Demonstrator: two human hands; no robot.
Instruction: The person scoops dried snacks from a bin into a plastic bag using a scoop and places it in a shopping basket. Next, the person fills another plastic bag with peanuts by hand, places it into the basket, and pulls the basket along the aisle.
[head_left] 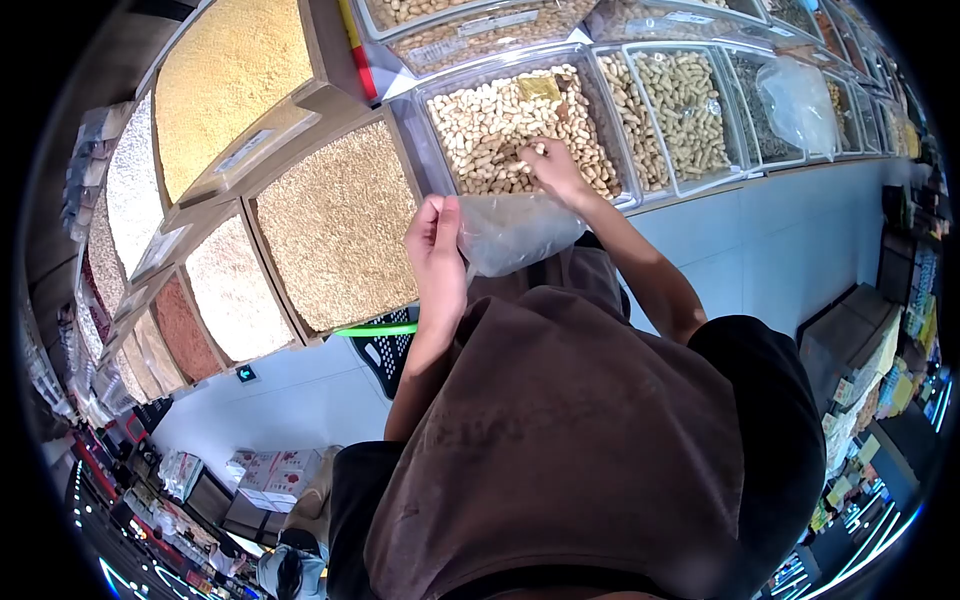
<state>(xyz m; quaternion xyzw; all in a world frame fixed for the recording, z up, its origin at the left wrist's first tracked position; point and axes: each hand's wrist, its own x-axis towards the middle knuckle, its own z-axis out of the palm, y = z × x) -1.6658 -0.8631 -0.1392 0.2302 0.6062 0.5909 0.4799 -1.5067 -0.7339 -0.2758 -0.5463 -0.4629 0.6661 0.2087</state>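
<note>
A clear bin [612, 150] holds pale, oblong nuts [480, 130] that look like peanuts in their shells. My right hand [556, 168] reaches into it, fingers pinched together at the surface of the nuts; a pale nut seems to be between the fingertips. Below the bin's near edge, my left hand [437, 250] grips a clear plastic bag [515, 235] by its side, thumb on top. The bag hangs between my hands, in front of my brown apron [590, 420]. Its contents are hard to make out.
Bins of unshelled peanuts [685, 110] continue to the right, with another plastic bag [798, 105] lying on top. Wooden bins of grain [335, 220] and yellow meal [235, 80] stand left. A black basket with a green handle [375, 329] is below. Cartons [280, 475] sit on the floor behind.
</note>
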